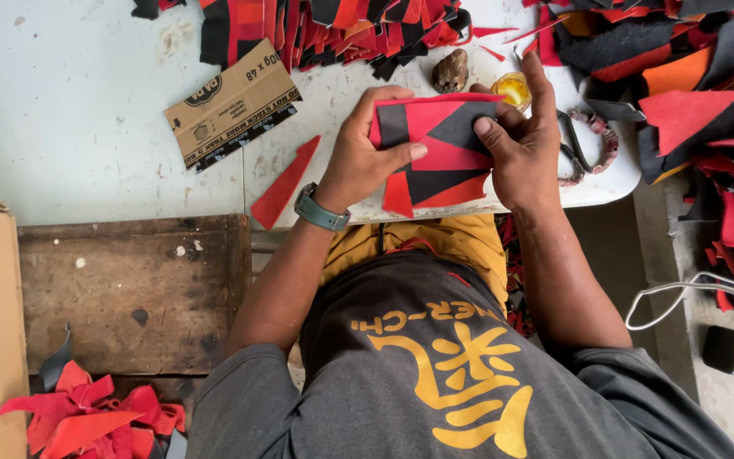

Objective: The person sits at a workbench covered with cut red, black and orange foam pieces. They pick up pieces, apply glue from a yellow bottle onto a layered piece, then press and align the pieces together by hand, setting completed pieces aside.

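On the white table [87, 127], both hands pinch a red and black patchwork piece [439, 153] above its near edge. The left hand [367, 153] grips its left edge, the right hand [520, 144] its right. It seems best to keep the seams flat and aligned, near the small glue jar [511, 87].

Both hands, left hand [367, 157] and right hand [524, 144], apparently pinch a red-and-black fabric piece [439, 153].
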The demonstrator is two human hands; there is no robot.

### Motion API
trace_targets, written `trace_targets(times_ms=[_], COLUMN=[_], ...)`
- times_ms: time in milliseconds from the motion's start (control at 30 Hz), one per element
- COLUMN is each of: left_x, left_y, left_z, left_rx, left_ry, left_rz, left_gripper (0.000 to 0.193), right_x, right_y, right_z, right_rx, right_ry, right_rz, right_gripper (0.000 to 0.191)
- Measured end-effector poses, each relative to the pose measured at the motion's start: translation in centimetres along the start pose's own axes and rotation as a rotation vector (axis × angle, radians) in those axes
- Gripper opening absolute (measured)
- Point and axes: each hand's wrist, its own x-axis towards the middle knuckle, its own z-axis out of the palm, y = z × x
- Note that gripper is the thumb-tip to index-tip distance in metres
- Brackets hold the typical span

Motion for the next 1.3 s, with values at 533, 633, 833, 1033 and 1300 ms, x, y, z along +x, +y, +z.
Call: trace_targets(times_ms=[533,633,833,1033,1300], left_x=[-2.1,-2.5,-2.4,-2.2,-2.8], left_y=[0.1,0.5,1.3,2.9,3.6], left_z=[0.2,0.7,0.9,-0.9,0.2], left_rx=[-0.048,0.045,-0.023,0.01,0.293], left_ry=[0.145,0.144,0.163,-0.076,-0.016], left_rz=[0.086,0.073,0.029,-0.005,0.174], left_gripper=[0.037,0.038,0.042,0.036,0.021], right_x=[-1.2,-0.7,-0.3,-1.0,-1.2], right_y=[-0.1,-0.8,-0.4,0.0,0.5], right_z=[-1.3,-0.9,-1.0,-1.8,-2.5], right_rx=[-0.035,-0.005,0.09,0.222,0.242], right_ry=[0.031,0.009,-0.085,-0.104,-0.157], right_rz=[-0.122,-0.092,-0.092,-0.016,-0.074], right_gripper=[0.087,0.09,0.079,0.072,0.061])
